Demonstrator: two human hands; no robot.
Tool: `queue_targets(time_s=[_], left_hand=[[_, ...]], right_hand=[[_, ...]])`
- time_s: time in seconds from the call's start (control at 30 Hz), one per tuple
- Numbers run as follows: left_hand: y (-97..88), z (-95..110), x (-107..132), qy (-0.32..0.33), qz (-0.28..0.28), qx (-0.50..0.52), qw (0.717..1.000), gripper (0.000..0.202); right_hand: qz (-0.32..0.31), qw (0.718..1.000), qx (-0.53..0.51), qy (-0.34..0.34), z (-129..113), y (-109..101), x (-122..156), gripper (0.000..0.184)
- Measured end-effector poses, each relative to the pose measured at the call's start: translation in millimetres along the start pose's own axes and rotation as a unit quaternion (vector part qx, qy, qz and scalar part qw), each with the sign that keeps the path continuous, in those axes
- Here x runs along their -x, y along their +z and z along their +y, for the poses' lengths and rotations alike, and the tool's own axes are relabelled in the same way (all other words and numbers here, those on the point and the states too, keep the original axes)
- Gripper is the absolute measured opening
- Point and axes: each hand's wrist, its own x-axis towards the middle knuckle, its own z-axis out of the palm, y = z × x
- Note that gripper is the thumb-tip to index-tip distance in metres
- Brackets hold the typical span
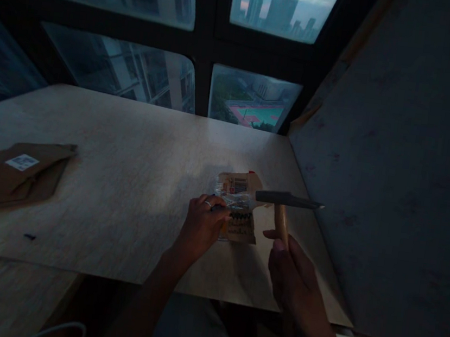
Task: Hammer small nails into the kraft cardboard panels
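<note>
My right hand [292, 270] is wrapped round the wooden handle of a hammer [287, 199]. The hammer is raised, its dark head lying roughly level with a pointed end to the right. Left of it, the fingers of my left hand [204, 218] are pinched together at the edge of a brown cardboard and clear plastic package [239, 184]. A small dark piece shows at those fingertips, too dim to name. A row of dark, jagged shapes [240, 216] lies across the package's lower part. My left hand wears a ring.
A flattened brown paper parcel [12, 180] with a white label lies at the left of the pale tabletop [125, 178]. Small dark bits [30, 236] lie near the front edge. Windows [254, 98] stand behind, and a wall panel [392, 172] rises on the right.
</note>
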Motion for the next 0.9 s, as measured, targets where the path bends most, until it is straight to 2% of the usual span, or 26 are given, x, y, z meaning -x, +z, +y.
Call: queue_targets(time_s=[0.1,0.17,0.33,0.57,0.77,0.9], left_hand=[[1.7,-1.3,1.6,0.007,0.008,0.004,1.000,0.020],[3.8,-2.6,3.1,0.008,0.018,0.004,1.000,0.018],[7.5,-4.7,5.4,0.002,0.037,0.018,0.999,0.014],[5.4,-4.5,4.9,-0.002,0.021,0.028,0.999,0.013],[7.5,-6.3,5.5,-0.007,0.030,0.041,0.999,0.014],[10.5,-7.8,7.0,-0.012,0.043,0.049,0.998,0.013]], right_hand=[[-0.127,0.990,0.018,0.057,-20.8,-14.5,1.9,0.054],[-0.162,0.984,0.062,0.040,-29.9,-20.3,0.7,0.049],[-0.144,0.975,0.160,-0.061,-35.9,-24.9,-2.6,0.041],[-0.172,0.953,0.242,-0.056,-24.6,-22.5,-11.8,0.044],[-0.110,0.960,0.244,-0.079,-47.3,-30.6,0.5,0.047],[-0.125,0.954,0.255,-0.094,-36.7,-25.8,-5.4,0.045]])
